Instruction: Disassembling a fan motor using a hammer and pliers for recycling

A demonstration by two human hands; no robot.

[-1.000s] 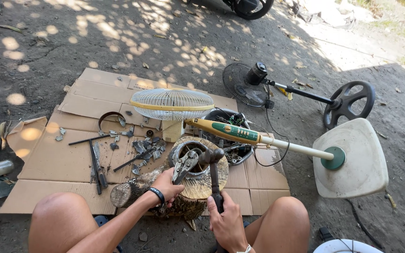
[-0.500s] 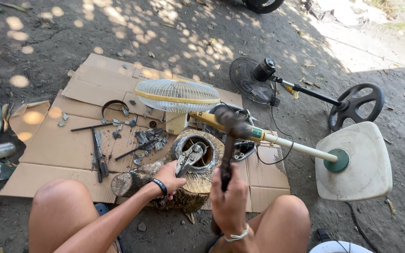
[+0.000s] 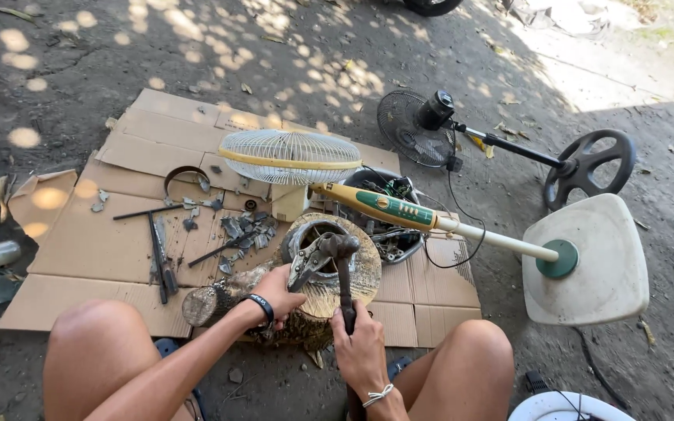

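Note:
My right hand (image 3: 360, 352) grips the handle of a hammer (image 3: 342, 269), whose head rests down on a metal ring part (image 3: 306, 238) lying on a wooden stump (image 3: 364, 273). My left hand (image 3: 278, 287) holds pliers (image 3: 311, 263) clamped at the ring's near edge, steadying it on the stump. Both knees frame the stump from the near side. A black band sits on my left wrist, a white one on my right.
Flattened cardboard (image 3: 95, 242) holds metal scraps (image 3: 239, 230), rods and hand tools (image 3: 161, 257). A dismantled cream fan lies across: grille (image 3: 290, 156), stem (image 3: 399, 210), base (image 3: 587, 261). A black fan (image 3: 423, 125) with round base (image 3: 590, 164) lies behind on dirt.
The hammer was raised high half a second ago; it has now come down onto the metal part on the stump. My left hand has kept the pliers in place.

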